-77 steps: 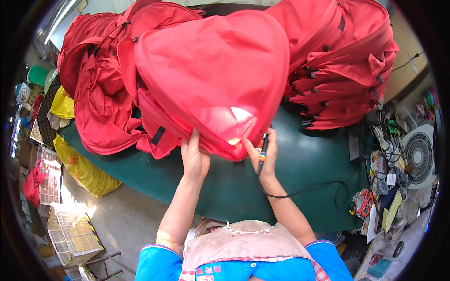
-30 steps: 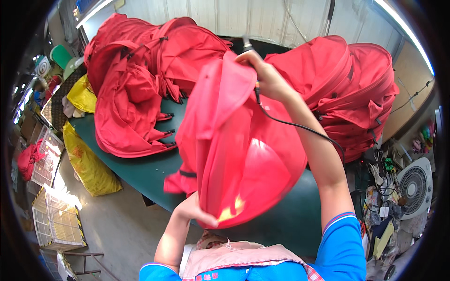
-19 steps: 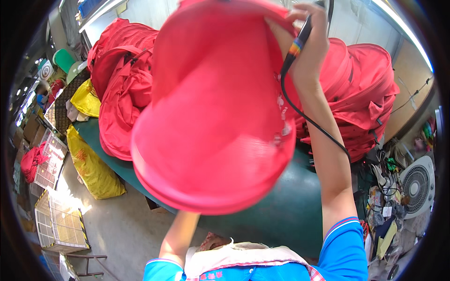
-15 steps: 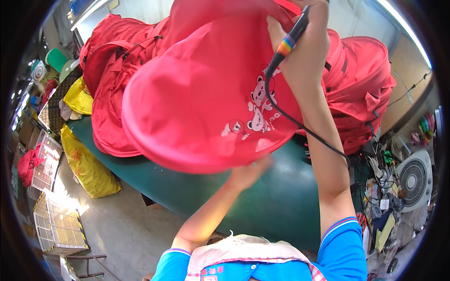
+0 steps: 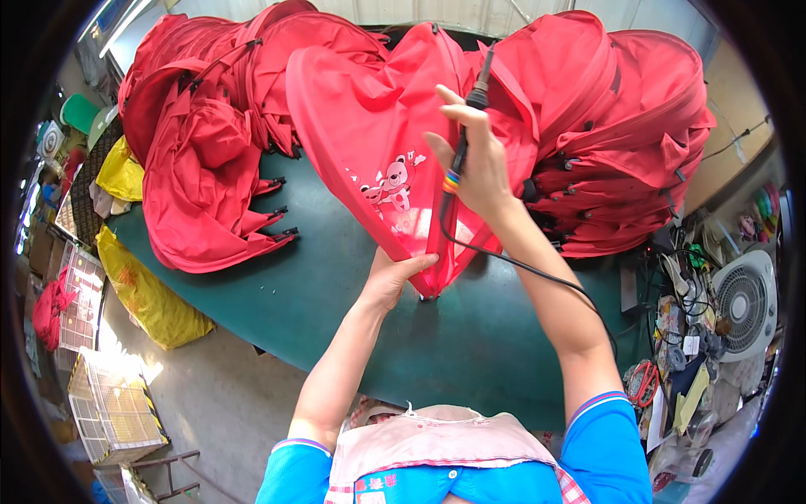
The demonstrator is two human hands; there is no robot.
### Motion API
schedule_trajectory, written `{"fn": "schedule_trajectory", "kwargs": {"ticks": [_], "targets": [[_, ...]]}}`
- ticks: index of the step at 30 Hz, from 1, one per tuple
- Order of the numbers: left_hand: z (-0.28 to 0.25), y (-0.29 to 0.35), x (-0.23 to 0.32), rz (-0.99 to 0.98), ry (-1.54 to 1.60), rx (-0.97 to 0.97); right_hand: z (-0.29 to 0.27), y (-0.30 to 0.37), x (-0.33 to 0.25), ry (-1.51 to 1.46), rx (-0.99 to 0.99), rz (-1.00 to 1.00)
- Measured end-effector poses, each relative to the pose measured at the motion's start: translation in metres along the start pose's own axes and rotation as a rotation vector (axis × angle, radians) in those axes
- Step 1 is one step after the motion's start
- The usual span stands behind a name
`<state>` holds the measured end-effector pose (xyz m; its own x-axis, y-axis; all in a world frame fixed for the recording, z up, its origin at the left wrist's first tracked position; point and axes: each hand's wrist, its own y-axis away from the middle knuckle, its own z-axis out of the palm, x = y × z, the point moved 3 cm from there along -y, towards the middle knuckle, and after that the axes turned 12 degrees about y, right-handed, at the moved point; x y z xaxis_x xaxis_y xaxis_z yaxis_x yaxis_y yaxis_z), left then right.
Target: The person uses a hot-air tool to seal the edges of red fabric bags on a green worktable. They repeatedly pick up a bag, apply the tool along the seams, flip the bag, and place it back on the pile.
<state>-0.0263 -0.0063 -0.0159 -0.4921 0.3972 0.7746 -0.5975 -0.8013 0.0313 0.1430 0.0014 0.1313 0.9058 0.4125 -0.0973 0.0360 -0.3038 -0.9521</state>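
Note:
A red fabric canopy [image 5: 353, 109] with a print of cartoon bears hangs in front of me, its narrow end pointing down toward the table. My left hand [image 5: 389, 279] pinches that lower end, thumb pressed on the fabric edge. In my right hand [image 5: 485, 168] is a black soldering iron [image 5: 461, 153] with a rainbow-striped band, its thin metal tip pointing up and away. Some fingers of that hand stretch out toward the canopy. The iron's black cord runs down along my right forearm.
More red canopies are heaped at the left [image 5: 201, 185] and the right [image 5: 604, 134] of the green table [image 5: 487, 353]. A white fan [image 5: 743, 307] stands among clutter at far right. Yellow bags [image 5: 151, 294] and wire crates [image 5: 109, 407] lie off the table's left edge.
The canopy has come down and turned, from a broad rounded shape to a pointed one. My left hand has taken hold of its lower end. My right hand has moved down and left with the iron.

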Motion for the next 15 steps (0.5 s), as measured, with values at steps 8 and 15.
{"fn": "schedule_trajectory", "kwargs": {"ticks": [8, 15], "targets": [[-0.011, 0.006, 0.003, 0.130, 0.002, 0.028, -0.085, 0.070, 0.029, 0.667, -0.273, 0.017], [-0.011, 0.010, -0.009, 0.254, -0.052, 0.031, -0.113, 0.093, -0.126, -0.165, -0.338, 0.354]]}}
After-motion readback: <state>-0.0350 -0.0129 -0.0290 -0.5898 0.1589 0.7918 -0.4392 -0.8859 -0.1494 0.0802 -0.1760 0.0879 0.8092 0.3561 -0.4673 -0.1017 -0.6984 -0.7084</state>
